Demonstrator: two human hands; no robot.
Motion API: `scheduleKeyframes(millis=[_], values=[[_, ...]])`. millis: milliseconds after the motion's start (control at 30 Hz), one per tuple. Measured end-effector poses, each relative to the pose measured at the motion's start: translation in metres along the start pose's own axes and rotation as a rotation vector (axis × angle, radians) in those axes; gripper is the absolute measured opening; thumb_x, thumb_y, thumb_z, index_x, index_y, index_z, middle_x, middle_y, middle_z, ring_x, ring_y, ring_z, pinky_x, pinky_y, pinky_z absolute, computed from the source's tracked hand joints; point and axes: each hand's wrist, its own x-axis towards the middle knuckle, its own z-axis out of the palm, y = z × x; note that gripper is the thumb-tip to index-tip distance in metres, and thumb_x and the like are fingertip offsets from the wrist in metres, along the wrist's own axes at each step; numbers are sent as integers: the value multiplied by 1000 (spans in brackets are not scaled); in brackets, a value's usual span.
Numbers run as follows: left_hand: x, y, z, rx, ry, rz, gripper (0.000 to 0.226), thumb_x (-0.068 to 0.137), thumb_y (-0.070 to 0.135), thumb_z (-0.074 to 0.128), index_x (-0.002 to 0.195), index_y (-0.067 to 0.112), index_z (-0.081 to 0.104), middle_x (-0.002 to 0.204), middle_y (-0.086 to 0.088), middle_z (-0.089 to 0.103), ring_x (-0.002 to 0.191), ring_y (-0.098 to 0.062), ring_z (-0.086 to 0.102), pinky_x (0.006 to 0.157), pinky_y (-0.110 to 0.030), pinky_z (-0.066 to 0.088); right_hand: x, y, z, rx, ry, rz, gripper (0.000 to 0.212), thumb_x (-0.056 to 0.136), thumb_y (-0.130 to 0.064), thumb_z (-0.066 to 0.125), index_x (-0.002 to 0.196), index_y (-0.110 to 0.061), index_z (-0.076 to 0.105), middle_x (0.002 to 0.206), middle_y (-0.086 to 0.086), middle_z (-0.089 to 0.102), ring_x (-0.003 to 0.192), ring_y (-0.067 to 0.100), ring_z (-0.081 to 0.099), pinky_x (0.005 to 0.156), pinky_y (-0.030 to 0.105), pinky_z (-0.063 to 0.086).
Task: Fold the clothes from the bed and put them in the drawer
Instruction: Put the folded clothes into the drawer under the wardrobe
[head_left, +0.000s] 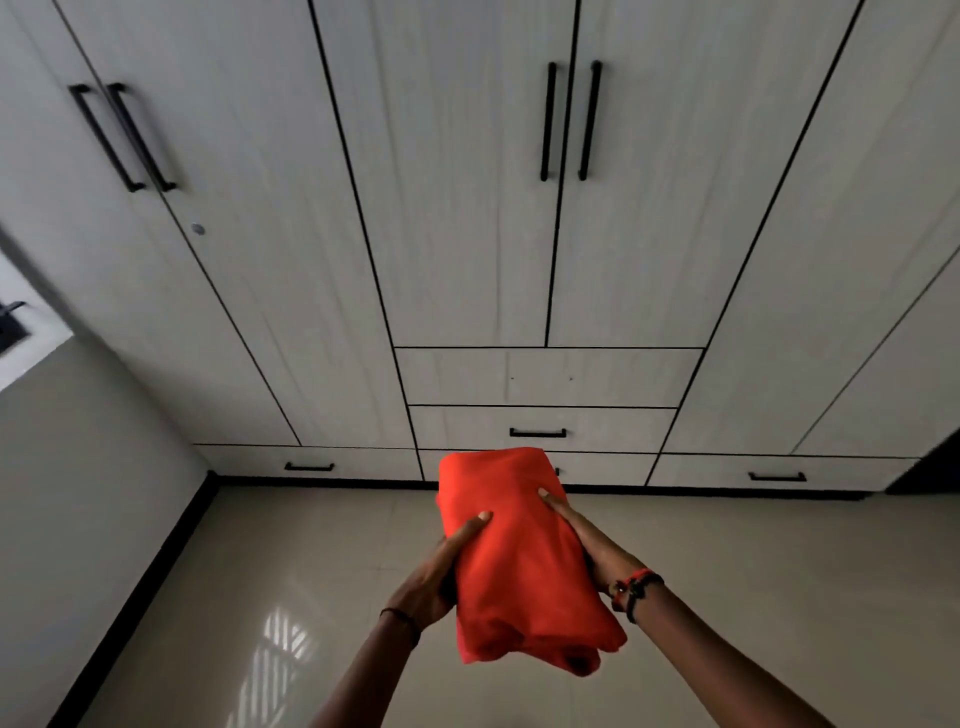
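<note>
A folded orange-red garment (519, 561) is held out in front of me above the floor, between both hands. My left hand (441, 571) grips its left side with the thumb on top. My right hand (592, 545) grips its right side, a red and black wristband on that wrist. Ahead stands a white wardrobe with shut drawers at its base: a middle drawer (540, 428) with a black handle just beyond the garment, and a lower middle drawer (602, 467) partly hidden behind the cloth.
Tall wardrobe doors (467, 208) with black bar handles are all shut. More shut drawers sit low at left (311, 462) and right (774, 472). A glossy beige tiled floor (260, 597) lies between me and the wardrobe. A wall (78, 467) runs along the left.
</note>
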Motion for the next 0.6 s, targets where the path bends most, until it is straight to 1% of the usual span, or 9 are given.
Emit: scheduleKeyframes(millis=[67, 133, 233, 367, 400, 467, 500, 567, 600], values=[[21, 4, 1, 31, 29, 19, 65, 71, 48, 77, 124, 17, 57, 112, -8, 70, 103, -23, 67, 93, -40, 52, 13, -7, -6, 7, 6, -2, 91, 49, -72, 76, 124, -24, 55, 114, 10, 69, 102, 28, 67, 97, 46, 49], [44, 10, 1, 53, 46, 39, 66, 67, 49, 76, 122, 18, 58, 110, -8, 70, 102, -23, 67, 91, -40, 53, 30, -16, -13, 17, 18, 10, 91, 53, -71, 76, 126, -23, 54, 114, 10, 68, 103, 28, 66, 97, 45, 49], [82, 28, -1, 75, 81, 70, 65, 67, 50, 74, 122, 18, 59, 108, -6, 71, 100, -23, 68, 92, -40, 53, 58, -35, -20, 65, 30, 32, 93, 49, -71, 77, 126, -24, 54, 114, 9, 69, 103, 27, 67, 95, 43, 50], [125, 51, -3, 85, 121, 105, 63, 67, 47, 74, 121, 17, 59, 106, -4, 72, 97, -21, 69, 85, -36, 55, 88, -65, -27, 99, 32, 38, 77, 62, -66, 72, 123, -23, 55, 114, 9, 68, 103, 25, 66, 88, 37, 53], [139, 59, -6, 85, 121, 103, 64, 66, 47, 74, 121, 18, 59, 106, -4, 72, 98, -21, 69, 86, -37, 55, 99, -73, -29, 99, 42, 42, 81, 58, -67, 75, 122, -22, 56, 114, 9, 68, 103, 25, 66, 89, 38, 53], [157, 68, -11, 86, 124, 97, 69, 63, 48, 76, 122, 18, 58, 108, -4, 71, 98, -21, 68, 90, -40, 54, 114, -82, -32, 87, 68, 71, 97, 40, -69, 82, 119, -18, 59, 112, 9, 69, 102, 25, 67, 91, 39, 52], [170, 74, -16, 89, 114, 86, 72, 60, 49, 77, 122, 18, 57, 108, -4, 71, 99, -22, 68, 91, -41, 53, 126, -85, -36, 103, 77, 80, 101, 35, -70, 82, 118, -17, 60, 113, 9, 69, 103, 25, 67, 92, 40, 52], [194, 80, -25, 92, 97, 49, 75, 58, 49, 78, 123, 18, 57, 109, -5, 71, 100, -23, 68, 91, -42, 53, 150, -89, -44, 117, 104, 99, 102, 41, -76, 78, 123, -18, 59, 114, 6, 68, 105, 24, 65, 96, 42, 50], [200, 81, -29, 98, 90, 37, 75, 58, 49, 78, 123, 17, 58, 109, -6, 71, 100, -24, 68, 91, -42, 53, 156, -90, -47, 124, 114, 115, 97, 49, -79, 73, 124, -20, 59, 109, 3, 70, 99, 22, 67, 91, 41, 52]])
